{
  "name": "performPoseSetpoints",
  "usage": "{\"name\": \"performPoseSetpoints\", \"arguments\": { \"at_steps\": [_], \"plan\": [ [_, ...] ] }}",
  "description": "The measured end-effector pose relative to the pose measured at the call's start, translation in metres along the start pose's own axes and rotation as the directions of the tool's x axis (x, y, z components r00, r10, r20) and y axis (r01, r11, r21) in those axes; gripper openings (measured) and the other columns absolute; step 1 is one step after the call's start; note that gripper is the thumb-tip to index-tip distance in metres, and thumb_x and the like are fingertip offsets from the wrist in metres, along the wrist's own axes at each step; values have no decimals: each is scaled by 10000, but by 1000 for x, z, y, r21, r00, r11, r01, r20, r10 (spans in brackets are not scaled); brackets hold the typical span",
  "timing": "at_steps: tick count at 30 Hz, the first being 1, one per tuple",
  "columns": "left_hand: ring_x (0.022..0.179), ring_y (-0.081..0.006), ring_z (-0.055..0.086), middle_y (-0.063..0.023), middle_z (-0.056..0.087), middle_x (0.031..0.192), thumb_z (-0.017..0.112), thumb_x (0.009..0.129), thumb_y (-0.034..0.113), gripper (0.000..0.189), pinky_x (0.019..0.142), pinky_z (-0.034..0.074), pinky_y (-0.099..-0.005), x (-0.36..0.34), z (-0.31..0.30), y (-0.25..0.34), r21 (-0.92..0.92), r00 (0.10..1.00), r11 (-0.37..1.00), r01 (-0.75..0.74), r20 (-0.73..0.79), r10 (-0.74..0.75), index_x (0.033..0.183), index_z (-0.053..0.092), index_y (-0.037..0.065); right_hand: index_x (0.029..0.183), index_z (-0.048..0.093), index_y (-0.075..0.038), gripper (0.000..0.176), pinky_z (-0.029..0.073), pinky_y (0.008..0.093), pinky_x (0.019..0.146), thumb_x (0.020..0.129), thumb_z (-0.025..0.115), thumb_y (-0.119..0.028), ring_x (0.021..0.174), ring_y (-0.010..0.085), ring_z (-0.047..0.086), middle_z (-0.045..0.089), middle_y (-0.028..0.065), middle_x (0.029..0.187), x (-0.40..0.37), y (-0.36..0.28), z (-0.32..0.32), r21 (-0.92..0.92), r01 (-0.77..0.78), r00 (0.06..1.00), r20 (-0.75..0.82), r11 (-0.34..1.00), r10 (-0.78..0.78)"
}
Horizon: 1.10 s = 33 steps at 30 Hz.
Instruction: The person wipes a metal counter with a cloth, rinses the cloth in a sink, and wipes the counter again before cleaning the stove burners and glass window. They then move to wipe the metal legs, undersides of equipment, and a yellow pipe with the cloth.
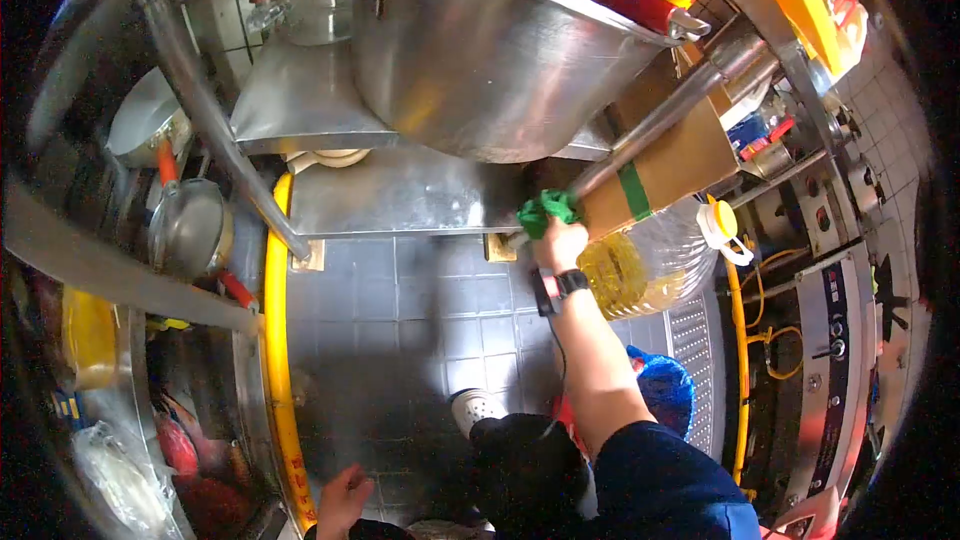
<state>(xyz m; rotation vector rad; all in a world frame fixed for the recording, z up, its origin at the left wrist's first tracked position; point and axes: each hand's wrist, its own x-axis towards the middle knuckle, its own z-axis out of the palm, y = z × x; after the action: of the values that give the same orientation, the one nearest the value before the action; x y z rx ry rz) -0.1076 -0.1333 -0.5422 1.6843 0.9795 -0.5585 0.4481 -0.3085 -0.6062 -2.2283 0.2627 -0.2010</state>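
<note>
My right hand (563,242), with a dark band on its wrist, is closed around a crumpled green cloth (546,212). The cloth touches the lower end of a steel table leg (640,140), above the lower steel shelf's (400,190) right corner. Beside that hand are a cardboard box (680,165) with a green stripe and a big clear jug of yellow oil (640,265) with a yellow cap. My left hand (343,502) hangs low over the floor, near a yellow pipe, with loosely bent fingers and nothing visible in them.
A large steel pot (490,60) stands on the shelving ahead. Pans with orange handles (190,230) sit on the left rack, behind a yellow pipe (277,340). On the right are a stove front (830,340), a floor drain grate (695,370) and a round blue item (665,395).
</note>
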Motion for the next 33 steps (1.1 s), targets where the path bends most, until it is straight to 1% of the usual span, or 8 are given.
{"name": "performPoseSetpoints", "arguments": {
  "at_steps": [3, 8, 18, 22, 23, 26, 30, 33],
  "plan": [
    [1199, -343, 589, -200, 634, 1285, 581, 968, 382, 514, 989, 450, -414, 6, 1, -7, -42, 998, 997, -58, -8, 58, 1351, 573, 39, 1089, 638, 45, 312, 513, 389, 784, 841, 671, -140, 844, 286, 659, 686, 199, 933, -47, -99, -72, 451, 326, 942, -234, 831, -243],
    [1041, -242, 652, -117, 700, 1090, 692, 913, 330, 425, 912, 500, -359, 30, 19, -45, -130, 992, 985, -114, -63, 107, 1214, 643, 33, 1331, 528, 6, 620, 372, 453, 1055, 725, 539, 140, 1200, 413, 470, 500, 228, 1273, -31, -129, -83, -148, 735, 575, -379, 661, -725],
    [1028, -245, 677, -170, 704, 1092, 714, 889, 321, 486, 904, 513, -349, 14, 19, -32, -162, 976, 965, -206, -99, 192, 1247, 622, 6, 1188, 583, -17, 349, 448, 382, 983, 846, 560, 46, 1068, 267, 585, 619, 139, 1110, -115, -126, -36, 379, 683, 684, -35, 624, -728],
    [1049, -270, 671, -170, 702, 1108, 708, 890, 331, 496, 924, 510, -355, -3, 13, -19, -109, 960, 965, -238, -178, 217, 1237, 622, -14, 1197, 583, 11, 347, 496, 318, 927, 854, 538, 44, 998, 178, 638, 685, 114, 1085, -167, -168, 17, 727, 395, 788, 45, 561, -614],
    [1049, -270, 671, -170, 702, 1108, 708, 890, 331, 496, 924, 510, -355, -1, 15, -26, -108, 960, 967, -232, -188, 210, 1237, 622, -14, 1185, 579, 19, 325, 505, 320, 905, 863, 535, 43, 985, 182, 639, 673, 117, 1089, -196, -220, -9, 796, 86, 760, 336, 599, -556],
    [1051, -294, 675, -171, 704, 1101, 694, 897, 334, 465, 907, 516, -366, 7, 20, -44, -64, 957, 970, -233, -193, 217, 1231, 632, 17, 1128, 584, 19, 275, 514, 358, 853, 859, 531, -1, 912, 262, 635, 643, 160, 1024, -226, -245, 69, 487, 740, 624, -239, 465, -744],
    [1055, -314, 675, -182, 697, 1117, 679, 905, 326, 403, 873, 523, -387, -13, 8, -22, -112, 979, 983, -148, -157, 129, 1225, 647, 84, 1132, 567, 5, 316, 467, 352, 935, 818, 553, 40, 1024, 283, 609, 610, 166, 1076, -265, -307, 87, 858, 197, 552, 303, 475, -777],
    [1053, -323, 674, -184, 693, 1128, 683, 903, 330, 399, 862, 528, -393, -8, 9, -32, -131, 976, 980, -149, -181, 124, 1226, 648, 98, 1111, 575, -1, 313, 445, 380, 963, 801, 559, 36, 1046, 304, 576, 591, 154, 1076, -283, -369, 44, 838, 490, 567, -97, 241, -818]
  ]
}}
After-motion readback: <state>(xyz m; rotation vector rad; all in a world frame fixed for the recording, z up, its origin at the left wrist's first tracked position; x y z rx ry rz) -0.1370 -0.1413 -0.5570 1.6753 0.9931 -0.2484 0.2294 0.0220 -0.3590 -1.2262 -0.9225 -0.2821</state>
